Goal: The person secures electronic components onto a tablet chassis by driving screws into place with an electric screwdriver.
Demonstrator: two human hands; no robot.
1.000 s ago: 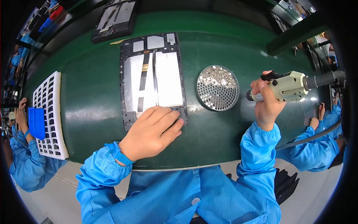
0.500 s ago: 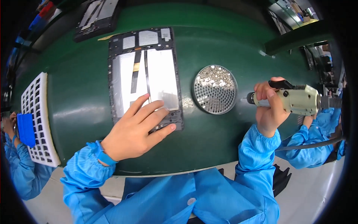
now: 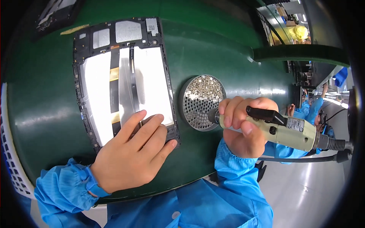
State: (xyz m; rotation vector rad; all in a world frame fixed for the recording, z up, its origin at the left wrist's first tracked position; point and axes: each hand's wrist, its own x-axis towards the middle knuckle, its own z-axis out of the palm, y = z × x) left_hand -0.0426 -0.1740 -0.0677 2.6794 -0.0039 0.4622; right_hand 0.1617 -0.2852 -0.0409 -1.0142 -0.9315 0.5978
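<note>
The opened tablet [image 3: 152,76] lies on the green tabletop [image 3: 45,117], its black frame around bright silvery panels and dark ribbon strips. Across the tablet's near end rests the left hand [image 3: 131,159], palm down, fingers slightly spread; how hard they press cannot be told. A blue wristband [image 3: 97,186] circles that wrist.

Just right of the tablet stands a perforated round dish [image 3: 191,108], with small metallic screws [image 3: 207,88] heaped at its far side. Farther right of the tablet, the right hand [image 3: 243,125] wraps around a pale green power screwdriver [image 3: 296,133], its nose over the dish's rim; whether they touch is unclear.

Left of the tablet sits a white grid tray [image 3: 5,114]. Beyond the tablet's far left corner are a yellowish strip [image 3: 74,29] and another dark-framed device [image 3: 57,13].
</note>
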